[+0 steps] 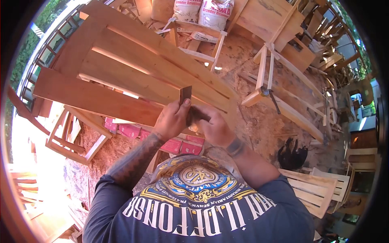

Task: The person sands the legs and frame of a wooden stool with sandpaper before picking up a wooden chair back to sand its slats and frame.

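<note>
My left hand (172,120) is closed on a thin, stiff-looking brown rectangular piece (185,93), its thumb flat against the face and the upper end sticking up. Beside it, my right hand (214,126) has its fingers curled in at the darker lower end of the same piece, which is mostly hidden between the hands. I cannot tell whether it is sandpaper or a scraper. Just below the fingers shows a small pale patch. Both hands are over the near right part of a large slatted wooden panel (133,75), made of long smooth boards with narrow gaps.
Pink printed boxes or packs (172,145) lie beneath the panel's near edge. A wooden frame (87,152) stands at left. Beyond the panel are white sacks (216,14) and a small frame (197,53). Long timbers (298,115), a black heap (292,154) and a slatted piece (310,190) lie right.
</note>
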`<state>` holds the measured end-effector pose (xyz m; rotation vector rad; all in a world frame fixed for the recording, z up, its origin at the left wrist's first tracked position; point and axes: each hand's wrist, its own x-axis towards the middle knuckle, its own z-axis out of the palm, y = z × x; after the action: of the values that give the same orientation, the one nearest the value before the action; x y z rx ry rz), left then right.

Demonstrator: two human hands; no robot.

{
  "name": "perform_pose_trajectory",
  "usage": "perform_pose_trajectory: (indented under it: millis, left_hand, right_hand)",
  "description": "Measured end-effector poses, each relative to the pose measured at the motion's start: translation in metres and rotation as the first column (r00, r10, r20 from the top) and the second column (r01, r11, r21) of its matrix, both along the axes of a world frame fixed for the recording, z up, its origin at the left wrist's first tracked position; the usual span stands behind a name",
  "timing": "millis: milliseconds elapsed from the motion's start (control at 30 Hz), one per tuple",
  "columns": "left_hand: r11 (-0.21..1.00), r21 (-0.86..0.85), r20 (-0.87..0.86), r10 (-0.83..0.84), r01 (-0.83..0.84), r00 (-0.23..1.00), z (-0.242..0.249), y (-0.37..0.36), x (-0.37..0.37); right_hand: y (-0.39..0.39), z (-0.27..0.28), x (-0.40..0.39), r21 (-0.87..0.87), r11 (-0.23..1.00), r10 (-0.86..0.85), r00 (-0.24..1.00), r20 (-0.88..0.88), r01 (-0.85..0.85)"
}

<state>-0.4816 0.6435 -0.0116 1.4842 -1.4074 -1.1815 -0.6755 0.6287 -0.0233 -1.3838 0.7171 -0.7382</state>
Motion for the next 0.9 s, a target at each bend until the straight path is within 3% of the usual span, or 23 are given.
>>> perform_pose_trajectory:
  millis: [67, 133, 233, 267, 333, 367, 400, 433, 467, 533, 733, 900]
  left_hand:
    - [0.999, 0.045, -0.02, -0.001, 0.002, 1.0, 0.002, -0.004, 0.012]
    - [0.989, 0.144, -0.215, -0.002, 0.034, 0.977, -0.008, -0.01, 0.025]
    - [0.988, 0.156, -0.485, 0.072, 0.005, 0.871, -0.012, -0.018, 0.04]
    - [0.99, 0.141, -0.569, 0.103, -0.027, 0.816, -0.011, -0.019, 0.044]
    - [0.988, 0.048, -0.354, 0.152, -0.144, 0.923, -0.051, -0.019, 0.066]
    - [0.981, -0.01, -0.239, 0.188, -0.196, 0.953, -0.078, -0.018, 0.077]
    - [0.982, 0.101, -0.664, 0.185, -0.158, 0.725, -0.058, -0.012, 0.07]
    - [0.97, 0.225, -0.914, 0.243, -0.093, 0.324, -0.037, -0.005, 0.063]
    - [0.962, 0.259, -0.928, 0.274, -0.09, 0.253, -0.022, 0.003, 0.051]
    - [0.94, 0.33, -0.936, 0.337, -0.08, 0.102, -0.008, 0.015, 0.035]
    - [0.947, 0.261, -0.954, 0.282, -0.187, 0.097, -0.009, 0.021, 0.028]
    - [0.841, 0.268, -0.927, 0.358, -0.47, 0.111, -0.015, 0.025, 0.022]
  right_hand:
    - [0.008, 0.0, 0.009, -0.03, 0.999, 0.013, 1.0, -0.009, -0.013]
    - [0.014, -0.005, 0.015, -0.168, 0.986, -0.01, 0.994, -0.113, -0.01]
    - [0.02, 0.004, 0.014, 0.069, 0.992, 0.11, 0.988, -0.105, -0.103]
    - [0.022, 0.014, 0.01, 0.132, 0.99, 0.046, 0.998, -0.049, -0.039]
    - [0.017, 0.04, 0.001, 0.249, 0.966, -0.086, 0.995, 0.055, 0.07]
    - [0.012, 0.046, -0.003, 0.228, 0.969, -0.134, 0.975, 0.176, 0.092]
    - [0.007, 0.048, -0.001, 0.108, 0.977, -0.197, 0.968, 0.153, 0.182]
    - [0.002, 0.047, 0.002, -0.015, 0.964, -0.262, 0.955, 0.14, 0.267]
    - [-0.004, 0.043, 0.005, -0.138, 0.929, -0.326, 0.935, 0.138, 0.345]
    - [-0.012, 0.038, 0.023, -0.391, 0.858, -0.338, 0.939, 0.059, 0.333]
    - [-0.014, 0.03, 0.052, -0.688, 0.719, -0.249, 0.96, -0.125, 0.097]
    - [-0.038, 0.032, 0.025, -0.62, 0.732, 0.0, 0.91, -0.415, -0.283]
